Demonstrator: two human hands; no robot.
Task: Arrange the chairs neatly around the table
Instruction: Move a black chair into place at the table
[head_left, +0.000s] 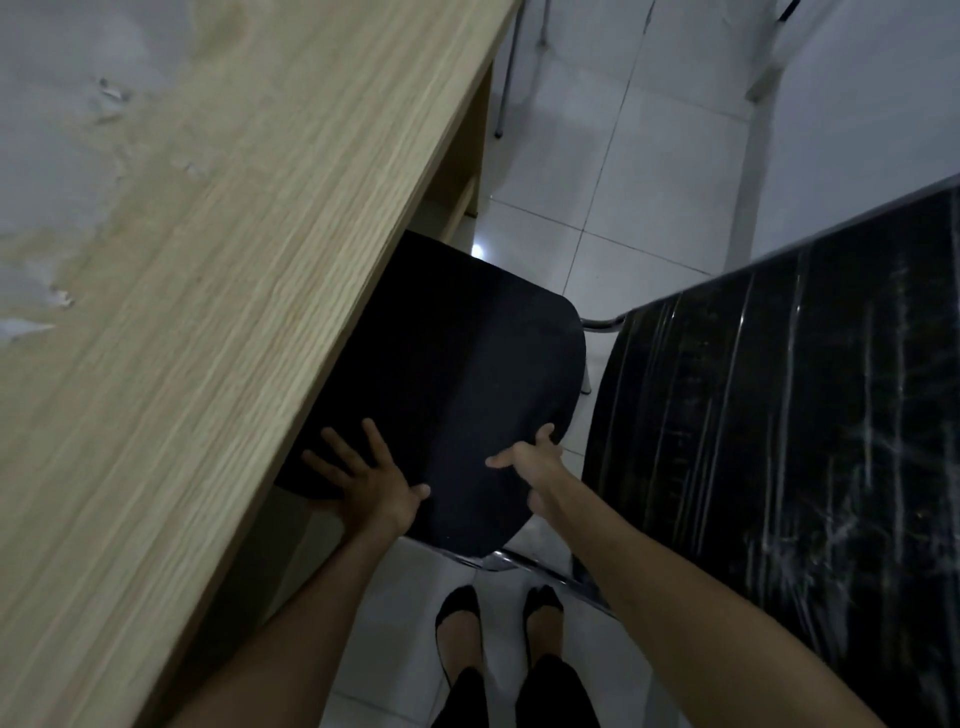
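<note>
Black fabric chair (447, 374) sits partly tucked under the wooden table (218, 291), left hand (371, 480) flat and open on its seat, right hand (535, 467) clutching the edge, so a skewed shove risks knocking the neighbouring plastic-wrapped chair (789, 426).

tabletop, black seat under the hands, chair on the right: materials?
Tabletop: pale wood-grain laminate, probably; surface peeling in patches.
Black seat: matte, fabric-like; too dark to confirm.
Right chair: glossy black, creased shiny streaks, likely vinyl or plastic wrap.
</note>
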